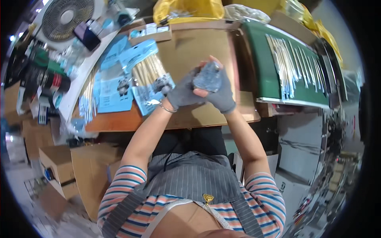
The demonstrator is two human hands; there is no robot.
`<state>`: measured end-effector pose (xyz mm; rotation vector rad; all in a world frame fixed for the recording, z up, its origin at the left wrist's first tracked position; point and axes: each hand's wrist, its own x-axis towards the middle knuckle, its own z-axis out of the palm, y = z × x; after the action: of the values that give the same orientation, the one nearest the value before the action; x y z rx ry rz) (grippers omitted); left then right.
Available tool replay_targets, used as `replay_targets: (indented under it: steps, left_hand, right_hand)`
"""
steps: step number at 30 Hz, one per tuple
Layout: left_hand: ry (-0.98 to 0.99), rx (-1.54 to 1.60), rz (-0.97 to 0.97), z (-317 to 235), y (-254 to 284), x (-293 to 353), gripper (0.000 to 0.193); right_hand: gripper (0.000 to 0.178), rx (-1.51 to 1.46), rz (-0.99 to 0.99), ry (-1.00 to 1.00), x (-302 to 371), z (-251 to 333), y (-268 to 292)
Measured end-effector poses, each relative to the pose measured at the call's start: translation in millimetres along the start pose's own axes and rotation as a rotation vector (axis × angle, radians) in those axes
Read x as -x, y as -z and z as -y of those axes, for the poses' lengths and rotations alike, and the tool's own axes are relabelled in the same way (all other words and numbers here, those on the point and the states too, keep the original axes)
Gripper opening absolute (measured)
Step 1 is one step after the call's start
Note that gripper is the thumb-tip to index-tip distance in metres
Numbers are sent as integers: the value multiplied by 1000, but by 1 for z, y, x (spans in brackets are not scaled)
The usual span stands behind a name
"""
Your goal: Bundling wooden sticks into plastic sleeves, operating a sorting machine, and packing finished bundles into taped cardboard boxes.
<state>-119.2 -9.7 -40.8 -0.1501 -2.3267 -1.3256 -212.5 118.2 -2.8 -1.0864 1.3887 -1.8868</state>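
Observation:
My left hand (pixel 183 92) and my right hand (pixel 225 95), both in grey gloves with bare fingertips, are closed together around a blue-grey, speckled bundle (pixel 208 78). Its top faces up; I cannot make out exactly what it is made of. The bundle is held above a brown cardboard sheet (pixel 194 47) on the table. Left of my hands lies a light-blue printed pouch with a clear window (pixel 149 71), filled with thin pale sticks. Beside it is another blue pouch (pixel 115 93) with a panda picture.
At the right, a green conveyor belt (pixel 266 63) carries a row of wrapped sticks (pixel 283 63). A small open carton (pixel 152 36) and a yellow bag (pixel 188 11) stand at the back. A fan (pixel 67 18), a phone (pixel 87 36) and bottles crowd the left. Cardboard boxes (pixel 59 166) sit lower left.

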Motion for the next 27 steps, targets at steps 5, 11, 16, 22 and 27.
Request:
replay_targets:
  steps: [5, 11, 16, 22, 27]
  left_hand:
    - [297, 526, 27, -87, 20, 43, 45]
    - [661, 1142, -478, -110, -33, 127, 32]
    - [660, -196, -455, -23, 135, 199, 24]
    - [649, -1330, 342, 66, 234, 264, 9]
    - [591, -1309, 384, 66, 246, 252, 9]
  right_hand:
    - [69, -8, -26, -233, 39, 80, -61]
    - [34, -276, 409, -668, 50, 6, -51]
    - [16, -574, 377, -686, 64, -11, -78]
    - [18, -548, 217, -641, 65, -20, -75]
    - [18, -559, 186, -717, 51, -31, -70]
